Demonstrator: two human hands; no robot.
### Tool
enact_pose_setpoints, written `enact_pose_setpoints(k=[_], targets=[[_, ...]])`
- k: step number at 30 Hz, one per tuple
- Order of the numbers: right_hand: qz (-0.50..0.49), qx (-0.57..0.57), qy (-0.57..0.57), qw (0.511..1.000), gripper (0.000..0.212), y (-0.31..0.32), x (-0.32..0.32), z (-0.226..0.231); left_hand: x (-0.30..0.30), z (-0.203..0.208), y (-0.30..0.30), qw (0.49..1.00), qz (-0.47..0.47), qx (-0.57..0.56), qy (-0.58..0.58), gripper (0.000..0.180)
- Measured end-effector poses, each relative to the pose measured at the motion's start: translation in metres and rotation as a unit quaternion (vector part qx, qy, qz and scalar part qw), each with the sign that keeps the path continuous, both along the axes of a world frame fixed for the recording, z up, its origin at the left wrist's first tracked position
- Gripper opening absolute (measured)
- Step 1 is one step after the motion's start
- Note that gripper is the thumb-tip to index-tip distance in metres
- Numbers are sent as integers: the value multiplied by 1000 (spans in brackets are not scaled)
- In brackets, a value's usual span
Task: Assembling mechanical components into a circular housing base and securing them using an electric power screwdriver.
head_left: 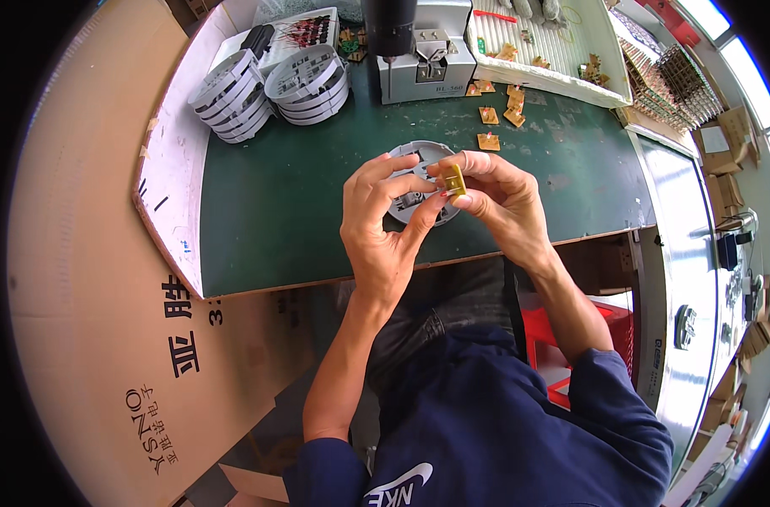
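My right hand (505, 198) pinches a small yellow-brown circuit board (455, 180) between thumb and fingers, tilted up above the table. My left hand (383, 211) meets it from the other side, thumb and index finger closed together at the board's edge. A tiny red spot shows at those fingertips; what they grip there is too small to make out. Below both hands, a round grey plastic housing (425, 152) lies on the green tabletop (283, 220), partly covered by my fingers. Dark shapes show inside it.
Two stacks of grey round housings (309, 89) stand at the far left, by a white tray (317, 34) of red-and-black parts. A grey metal machine (427, 63) is at the back. Several small boards (488, 142) lie right of it, before a white ribbed tray (562, 72).
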State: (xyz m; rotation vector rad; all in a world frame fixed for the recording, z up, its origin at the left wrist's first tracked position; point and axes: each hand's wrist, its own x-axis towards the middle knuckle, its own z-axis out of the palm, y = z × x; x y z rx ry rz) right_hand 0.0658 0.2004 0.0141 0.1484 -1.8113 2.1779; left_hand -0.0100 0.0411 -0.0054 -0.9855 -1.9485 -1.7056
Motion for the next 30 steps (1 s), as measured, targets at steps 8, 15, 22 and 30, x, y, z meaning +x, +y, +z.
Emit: enact_pose_setpoints(k=[8, 15, 22, 30], targets=[[-32, -20, 12, 999, 38, -11, 0, -9, -3, -1, 0, 999, -31, 3, 37, 18], [-45, -43, 22, 998, 39, -14, -1, -14, -5, -1, 0, 996, -6, -19, 84, 20], [-41, -48, 24, 998, 40, -13, 0, -15, -6, 0, 1, 994, 14, -28, 109, 22], [-16, -77, 34, 996, 44, -9, -2, -20, -2, 4, 4, 995, 6, 4, 98, 21]])
